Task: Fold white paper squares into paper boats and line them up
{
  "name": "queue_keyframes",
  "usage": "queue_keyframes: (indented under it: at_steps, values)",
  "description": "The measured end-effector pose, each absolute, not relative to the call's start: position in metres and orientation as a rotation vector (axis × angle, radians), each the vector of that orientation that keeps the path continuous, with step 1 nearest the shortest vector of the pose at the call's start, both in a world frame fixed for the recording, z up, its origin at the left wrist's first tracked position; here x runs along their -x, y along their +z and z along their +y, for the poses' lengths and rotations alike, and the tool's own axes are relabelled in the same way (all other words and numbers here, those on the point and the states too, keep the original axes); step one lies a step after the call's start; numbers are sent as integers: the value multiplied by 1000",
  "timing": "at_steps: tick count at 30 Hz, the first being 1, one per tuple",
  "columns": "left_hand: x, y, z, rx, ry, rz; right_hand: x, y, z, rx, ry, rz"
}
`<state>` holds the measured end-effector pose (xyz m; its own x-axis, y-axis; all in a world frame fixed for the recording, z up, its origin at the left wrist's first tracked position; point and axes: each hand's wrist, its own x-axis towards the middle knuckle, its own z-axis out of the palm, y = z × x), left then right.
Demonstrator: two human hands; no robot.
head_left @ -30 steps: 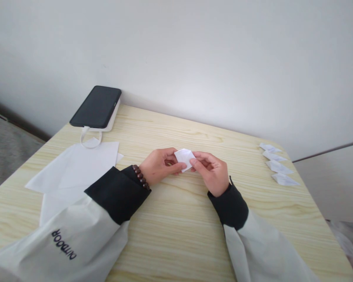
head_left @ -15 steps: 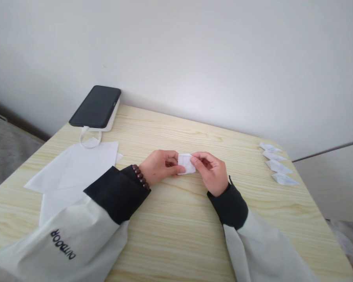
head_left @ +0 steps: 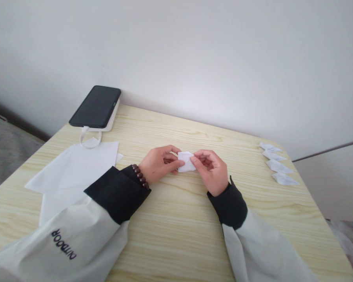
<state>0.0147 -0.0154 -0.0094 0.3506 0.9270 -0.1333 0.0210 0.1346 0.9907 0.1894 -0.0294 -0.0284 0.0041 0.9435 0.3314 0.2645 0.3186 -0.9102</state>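
Observation:
A small folded piece of white paper (head_left: pixel 186 161) is held between my two hands, just over the middle of the table. My left hand (head_left: pixel 161 162) pinches its left edge, thumb in front and fingers behind. On the other side, my right hand (head_left: pixel 210 168) grips the paper's upper right corner between thumb and fingertips. Faint crease lines show on the paper's face. The fingers behind it are partly hidden.
Larger sheets of white paper (head_left: pixel 85 164) lie at the left, partly under my left sleeve. Behind them a black phone (head_left: pixel 97 105) rests on a white box with a white cable (head_left: pixel 90 147). Several folded paper pieces (head_left: pixel 278 166) form a row at the table's right edge.
The held paper now shows a small raised point along its top edge. My left thumb has shifted slightly up and left on it. Everything else stays in place.

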Motion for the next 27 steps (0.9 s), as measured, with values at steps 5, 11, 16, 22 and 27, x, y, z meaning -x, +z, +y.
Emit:
queue_keyframes:
  at_steps: [5,11,16,22,27]
  values:
    - [-13,-9,-13,-1176,945,1008,-198,-25,-29,1038,521,-1825]
    - [-11,-10,-13,-1245,928,874,-200,-22,-26,1003,399,-1933]
    - [-8,-10,-11,-1342,867,842,-204,-24,-25,1049,442,-1892]
    - [-10,-12,-12,-1581,864,1005,-203,-22,-26,1059,477,-1891]
    - [-4,-18,-10,-2231,984,1151,-204,-19,-26,1104,419,-1979]
